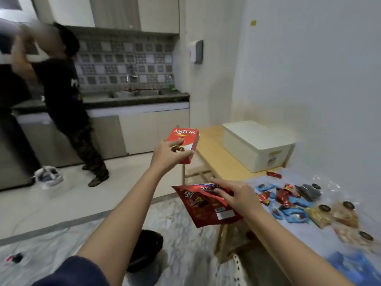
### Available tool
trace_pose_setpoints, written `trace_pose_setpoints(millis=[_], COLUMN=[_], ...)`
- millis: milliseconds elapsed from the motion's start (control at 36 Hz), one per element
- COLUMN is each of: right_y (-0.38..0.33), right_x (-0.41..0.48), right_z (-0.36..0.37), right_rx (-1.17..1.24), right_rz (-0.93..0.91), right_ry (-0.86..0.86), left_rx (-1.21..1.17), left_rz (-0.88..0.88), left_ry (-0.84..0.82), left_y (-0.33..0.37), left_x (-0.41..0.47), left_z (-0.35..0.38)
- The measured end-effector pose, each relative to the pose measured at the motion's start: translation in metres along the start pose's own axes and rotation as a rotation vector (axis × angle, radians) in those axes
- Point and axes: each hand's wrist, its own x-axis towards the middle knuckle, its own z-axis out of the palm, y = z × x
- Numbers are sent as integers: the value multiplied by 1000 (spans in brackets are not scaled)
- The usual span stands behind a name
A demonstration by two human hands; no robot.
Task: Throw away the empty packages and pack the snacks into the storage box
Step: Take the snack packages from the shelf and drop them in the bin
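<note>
My left hand [168, 154] grips a red Astor box [185, 139] and holds it up over the floor, left of the wooden table [214, 153]. My right hand [231, 193] pinches the top of a red snack bag [208, 205] that hangs beyond the table's near left edge. A white lidded storage box [257, 143] stands at the far end of the table. Several small wrapped snacks [288, 201] in red, blue and brown lie scattered on the table to the right of my right hand.
A black bin [147, 244] stands on the floor below my arms. Another person [68, 100] stands at the kitchen counter [136, 98] on the left, with shoes [49, 175] on the floor nearby. A white wall runs along the table's right side.
</note>
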Motion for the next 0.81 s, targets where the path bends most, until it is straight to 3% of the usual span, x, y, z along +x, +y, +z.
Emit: trace_pose_setpoints(millis=[444,667,806], right_y=[-31,5,41], right_x=[150,180,177], right_z=[228,364,467], right_rx=[-15,61,127], right_rz=[-142,104,276], right_ry=[-416,-487,-543], left_rx=[52,47,-4], left_rz=[-529,-815,-953], left_ry=[272,320,256], left_y=[-253,-378,-463], left_x=[11,-6,-10], left_z=[-101,-56,6])
